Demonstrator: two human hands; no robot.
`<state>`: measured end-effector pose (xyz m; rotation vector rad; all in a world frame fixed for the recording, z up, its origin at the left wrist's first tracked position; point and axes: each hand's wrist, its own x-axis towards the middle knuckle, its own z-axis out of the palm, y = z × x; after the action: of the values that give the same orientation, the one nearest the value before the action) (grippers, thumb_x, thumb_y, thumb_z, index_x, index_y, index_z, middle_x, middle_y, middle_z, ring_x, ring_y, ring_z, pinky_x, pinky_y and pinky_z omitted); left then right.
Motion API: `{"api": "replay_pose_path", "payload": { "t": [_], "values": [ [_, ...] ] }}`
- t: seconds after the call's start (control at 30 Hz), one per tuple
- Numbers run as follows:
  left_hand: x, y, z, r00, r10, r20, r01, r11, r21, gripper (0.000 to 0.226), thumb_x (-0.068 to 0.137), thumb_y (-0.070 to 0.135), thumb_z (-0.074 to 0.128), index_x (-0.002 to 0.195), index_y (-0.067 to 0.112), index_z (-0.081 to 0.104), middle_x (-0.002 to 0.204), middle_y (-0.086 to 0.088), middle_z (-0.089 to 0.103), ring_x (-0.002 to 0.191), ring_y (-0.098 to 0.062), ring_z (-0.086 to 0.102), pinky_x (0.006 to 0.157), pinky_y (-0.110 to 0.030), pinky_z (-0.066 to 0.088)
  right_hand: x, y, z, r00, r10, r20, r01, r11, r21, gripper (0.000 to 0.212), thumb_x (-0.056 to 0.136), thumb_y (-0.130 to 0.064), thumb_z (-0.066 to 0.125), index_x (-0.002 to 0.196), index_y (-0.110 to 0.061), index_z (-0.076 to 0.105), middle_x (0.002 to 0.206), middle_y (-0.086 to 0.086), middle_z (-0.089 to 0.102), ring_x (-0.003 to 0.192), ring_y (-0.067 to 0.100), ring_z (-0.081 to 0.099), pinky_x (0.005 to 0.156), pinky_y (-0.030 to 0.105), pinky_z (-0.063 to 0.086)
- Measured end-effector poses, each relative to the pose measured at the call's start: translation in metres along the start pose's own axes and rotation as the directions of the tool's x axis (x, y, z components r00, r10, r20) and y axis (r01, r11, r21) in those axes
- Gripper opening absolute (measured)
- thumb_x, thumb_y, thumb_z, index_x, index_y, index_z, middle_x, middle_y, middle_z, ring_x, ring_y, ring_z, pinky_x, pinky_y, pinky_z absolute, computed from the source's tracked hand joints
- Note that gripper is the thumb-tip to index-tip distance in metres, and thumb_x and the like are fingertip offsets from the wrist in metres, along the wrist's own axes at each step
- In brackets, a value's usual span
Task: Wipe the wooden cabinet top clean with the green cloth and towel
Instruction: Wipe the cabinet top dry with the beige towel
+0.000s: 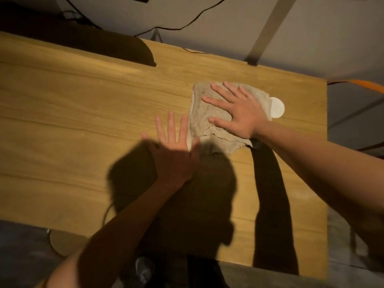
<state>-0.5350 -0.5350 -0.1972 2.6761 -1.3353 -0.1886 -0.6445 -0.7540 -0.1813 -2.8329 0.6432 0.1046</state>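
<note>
Shadow hides the left hand [174, 154] wrist; fingers spread, flat on the cabinet top [83, 113]. Right hand [239, 113], fingers splayed, presses the towel [207, 121].

A pale grey wall [218, 15] runs behind the cabinet, crossed by a thin black cable [187, 26] that sags toward the cabinet's back edge. Right of the cable, a grey strip [268, 30] slants down the wall to that edge. Past the cabinet's right end lies an orange cord [367, 85] over grey floor [349, 113]. Near the cabinet's front left corner a round cardboard disc [64, 242] rests on the floor. Warm, dim light casts hard shadows.
</note>
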Motion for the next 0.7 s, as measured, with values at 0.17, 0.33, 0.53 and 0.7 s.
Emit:
{"api": "replay_pose_path", "payload": {
  "t": [0.17,0.33,0.53,0.7],
  "values": [
    [-0.001,-0.005,-0.001,1.0,0.026,0.009,-0.027,0.999,0.031,0.076,0.094,0.068,0.015,0.159,0.029,0.014,0.168,-0.008,0.008,0.153,-0.038,0.007,0.113,-0.071,0.009,0.024,0.021,-0.016,0.995,0.098,0.003,-0.098,0.994,0.057,0.061,0.095,-0.083,0.021,0.152,-0.064,0.014,0.171,-0.018,0.008,0.159,0.016,0.003,0.127,0.051,0.001],
    [0.0,-0.006,-0.002,1.0,-0.005,-0.002,0.005,1.0,0.027,0.08,0.089,0.069,0.028,0.159,0.032,0.014,0.168,-0.004,0.01,0.154,-0.034,0.01,0.115,-0.069,0.008,0.036,0.034,-0.021,0.949,0.311,-0.054,-0.303,0.946,0.118,0.069,0.092,-0.086,0.017,0.155,-0.059,0.018,0.172,-0.014,0.01,0.159,0.019,0.005,0.127,0.049,0.003],
    [-0.002,-0.003,0.0,0.999,-0.036,-0.039,0.036,0.999,0.005,0.076,0.091,0.068,0.03,0.158,0.035,0.016,0.168,0.002,0.008,0.155,-0.027,0.005,0.118,-0.065,0.004,0.004,0.015,-0.014,0.816,0.576,-0.047,-0.563,0.81,0.162,0.076,0.088,-0.088,0.014,0.157,-0.055,0.015,0.173,-0.009,0.003,0.16,0.024,-0.004,0.127,0.051,-0.002],
    [-0.003,-0.001,-0.003,0.999,-0.034,0.001,0.034,0.999,-0.012,0.072,0.094,0.066,0.021,0.158,0.036,0.009,0.169,0.002,0.0,0.155,-0.028,-0.004,0.117,-0.067,-0.002,-0.061,-0.018,0.005,0.806,0.589,-0.056,-0.576,0.803,0.152,0.077,0.089,-0.088,0.01,0.158,-0.055,0.011,0.173,-0.007,-0.004,0.159,0.024,-0.011,0.127,0.051,-0.008]
  ]
}}
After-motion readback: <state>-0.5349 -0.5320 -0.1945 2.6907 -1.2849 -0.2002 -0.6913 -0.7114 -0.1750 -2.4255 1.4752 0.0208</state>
